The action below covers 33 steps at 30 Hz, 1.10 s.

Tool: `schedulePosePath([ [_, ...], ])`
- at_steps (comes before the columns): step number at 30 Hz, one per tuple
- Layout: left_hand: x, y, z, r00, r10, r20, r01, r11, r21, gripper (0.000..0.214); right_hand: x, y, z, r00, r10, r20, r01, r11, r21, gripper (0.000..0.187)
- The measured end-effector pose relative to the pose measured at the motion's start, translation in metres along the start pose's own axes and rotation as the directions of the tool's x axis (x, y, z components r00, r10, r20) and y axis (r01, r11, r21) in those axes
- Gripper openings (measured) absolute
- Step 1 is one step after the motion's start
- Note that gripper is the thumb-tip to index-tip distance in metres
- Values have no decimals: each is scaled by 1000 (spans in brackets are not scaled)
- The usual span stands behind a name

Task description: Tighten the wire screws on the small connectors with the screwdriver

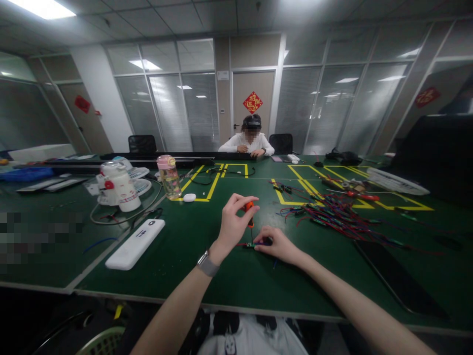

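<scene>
My left hand, with a watch on its wrist, is closed round the orange handle of a screwdriver. The screwdriver stands upright, its thin shaft pointing down at a small green circuit board on the table. Pinched at the board's right end are the fingers of my right hand, which hold it against the green surface. Red and blue wires come off the board. Whether the tip sits in a screw is too small to tell.
Right of my hands lies a heap of wired boards, with a black phone-like slab in front. A white power bank, a pink-lidded bottle and a white jug stand or lie left. A person sits opposite.
</scene>
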<state>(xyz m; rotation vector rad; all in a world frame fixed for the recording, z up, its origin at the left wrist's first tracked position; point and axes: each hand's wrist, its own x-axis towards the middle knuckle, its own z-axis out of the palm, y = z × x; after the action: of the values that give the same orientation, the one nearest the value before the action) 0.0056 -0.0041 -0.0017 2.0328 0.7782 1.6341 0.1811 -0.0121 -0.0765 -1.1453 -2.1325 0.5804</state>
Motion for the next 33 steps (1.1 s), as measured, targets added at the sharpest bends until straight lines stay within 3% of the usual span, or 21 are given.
schedulePosePath([
  [6, 0, 0, 2, 987, -39, 154, 70, 978, -198, 33, 0, -1, 0, 1000, 4, 3, -4, 1000, -2, 9],
  [12, 1, -5, -1, 1000, -20, -16, 19, 1000, -17, 16, 0, -2, -1, 1000, 7, 8, -7, 1000, 1, 9],
  [14, 1, -4, -1, 1000, -12, 10, 12, 1000, -13, 18, 0, -3, -1, 1000, 9, 12, -9, 1000, -4, 9],
  [19, -2, -2, 3, 986, -30, 162, 63, 977, -203, 32, 0, -4, -1, 1000, 14, 18, -14, 1000, -3, 10],
  [22, -1, -3, 3, 989, -46, 140, 72, 980, -187, 30, 0, -4, -1, 1000, 17, 17, -17, 1000, -2, 10],
  [27, 0, -2, 0, 1000, 27, 8, -27, 999, 28, 18, 0, -4, -2, 1000, 8, 13, -8, 1000, 10, 8],
  [33, -1, 0, 0, 992, -22, 126, 41, 987, -156, 32, 0, -4, -1, 1000, 17, 17, -17, 1000, 18, 9],
])
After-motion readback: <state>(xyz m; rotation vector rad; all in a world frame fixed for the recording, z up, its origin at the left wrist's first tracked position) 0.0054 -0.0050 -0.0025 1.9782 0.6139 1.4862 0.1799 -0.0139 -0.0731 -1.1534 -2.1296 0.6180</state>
